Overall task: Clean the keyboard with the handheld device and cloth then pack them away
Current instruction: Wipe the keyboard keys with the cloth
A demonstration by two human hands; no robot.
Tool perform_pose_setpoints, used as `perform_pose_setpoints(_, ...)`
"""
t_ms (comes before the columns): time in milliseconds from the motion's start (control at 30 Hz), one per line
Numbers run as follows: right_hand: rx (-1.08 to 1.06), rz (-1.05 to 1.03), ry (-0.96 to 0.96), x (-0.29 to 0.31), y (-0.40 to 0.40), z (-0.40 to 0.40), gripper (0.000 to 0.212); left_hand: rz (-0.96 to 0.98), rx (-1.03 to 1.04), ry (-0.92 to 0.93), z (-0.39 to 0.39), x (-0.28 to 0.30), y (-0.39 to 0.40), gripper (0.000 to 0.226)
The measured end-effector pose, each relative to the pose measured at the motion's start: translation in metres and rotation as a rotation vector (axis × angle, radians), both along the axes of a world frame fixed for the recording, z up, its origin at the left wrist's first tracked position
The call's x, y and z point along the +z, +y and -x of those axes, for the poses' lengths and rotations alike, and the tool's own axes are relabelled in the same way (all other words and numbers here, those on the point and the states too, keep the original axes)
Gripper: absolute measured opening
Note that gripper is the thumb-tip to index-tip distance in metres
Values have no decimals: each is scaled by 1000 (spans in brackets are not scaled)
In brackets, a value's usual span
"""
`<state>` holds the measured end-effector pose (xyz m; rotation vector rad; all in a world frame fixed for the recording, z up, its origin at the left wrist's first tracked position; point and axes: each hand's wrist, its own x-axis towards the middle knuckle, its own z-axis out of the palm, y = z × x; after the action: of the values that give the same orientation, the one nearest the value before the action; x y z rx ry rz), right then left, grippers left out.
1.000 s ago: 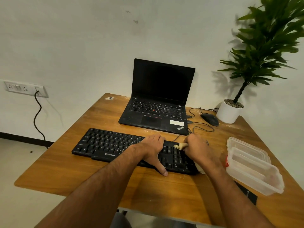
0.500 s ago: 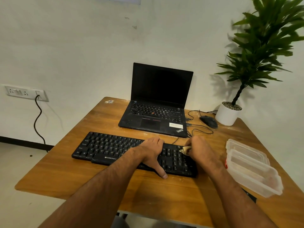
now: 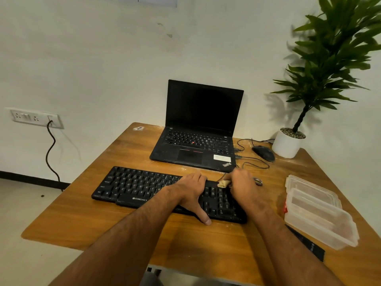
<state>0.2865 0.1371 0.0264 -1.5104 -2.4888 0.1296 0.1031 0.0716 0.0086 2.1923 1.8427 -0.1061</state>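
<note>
1. Keyboard [image 3: 132, 187], black Zebronics, is lying on the wooden desk [image 3: 103, 219] before the laptop [image 3: 198, 141].
2. Left hand [image 3: 192, 193] is resting flat on the keys, fingers straight.
3. Right hand [image 3: 243, 187] is pinching a yellowish cloth [image 3: 223, 184] at the keyboard's far right edge.

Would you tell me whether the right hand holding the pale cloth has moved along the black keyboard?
Yes: the right hand moved toward the keyboard's far edge, nearer the laptop.
</note>
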Motion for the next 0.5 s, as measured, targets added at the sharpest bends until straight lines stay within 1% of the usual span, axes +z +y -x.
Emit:
perform_pose_setpoints(100, -99, 91, 25, 5, 7, -17, 15, 2, -6, -7, 0, -1, 1, 129)
perform_pose_setpoints(167, -125, 108, 47, 4, 8, -23, 12, 4, -9, -8, 0, -1, 1, 128)
perform_pose_setpoints(233, -140, 82, 40, 1, 6, -20, 11, 3, -11, -3, 0, -1, 2, 126)
perform_pose_setpoints(333, -110, -20, -45, 1, -6, -6, 14, 8, -16, 13, -1, -1, 3, 128)
perform_pose_setpoints(400, -60, -90, -60, 0, -13, 5, 17, 8, -19, 24, -1, -1, 4, 128)
perform_pose_setpoints(500, 39, -92, -69, -1, -18, 17, 23, 7, -23, 39, -2, 0, 4, 126)
